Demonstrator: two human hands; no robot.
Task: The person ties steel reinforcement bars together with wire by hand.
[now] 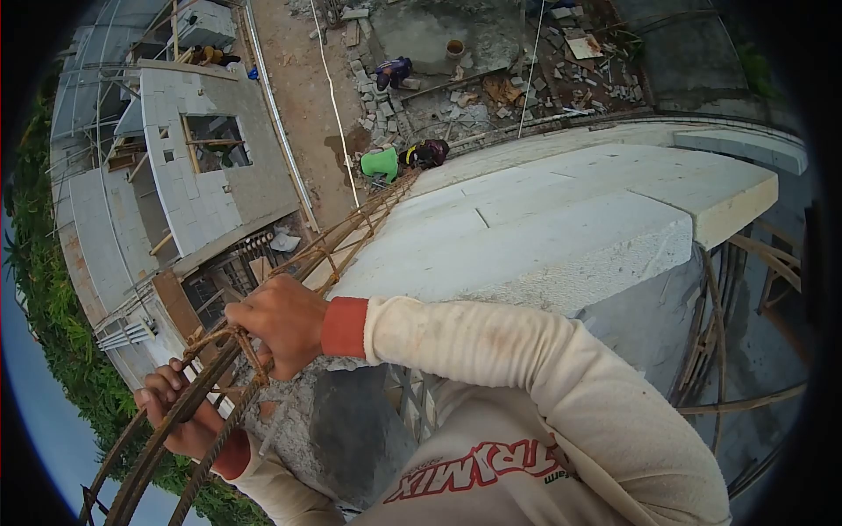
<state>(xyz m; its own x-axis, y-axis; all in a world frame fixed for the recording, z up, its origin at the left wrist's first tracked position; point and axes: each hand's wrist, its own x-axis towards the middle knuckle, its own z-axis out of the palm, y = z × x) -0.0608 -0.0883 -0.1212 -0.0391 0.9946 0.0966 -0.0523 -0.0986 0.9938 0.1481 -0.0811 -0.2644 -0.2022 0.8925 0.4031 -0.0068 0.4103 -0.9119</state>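
A rusty rebar cage point(162, 430) runs from the lower left up along the block wall, its long bars crossed by thin bent stirrups. My right hand point(285, 320), in a cream sleeve with a red cuff, is closed at a stirrup point(250, 352) on the cage; its fingertips are partly hidden. Lower and to the left, my left hand point(180, 419) reaches in from behind the bars, fingers curled around them. Rough grey concrete point(285, 425) lies right beneath the bars and my wrists.
The white block wall point(526, 228) stretches away to the right. Far below, one person in a green shirt point(380, 164) and others work near rubble point(381, 110). Another block building point(210, 193) stands at left. Wooden poles point(715, 333) lean at right.
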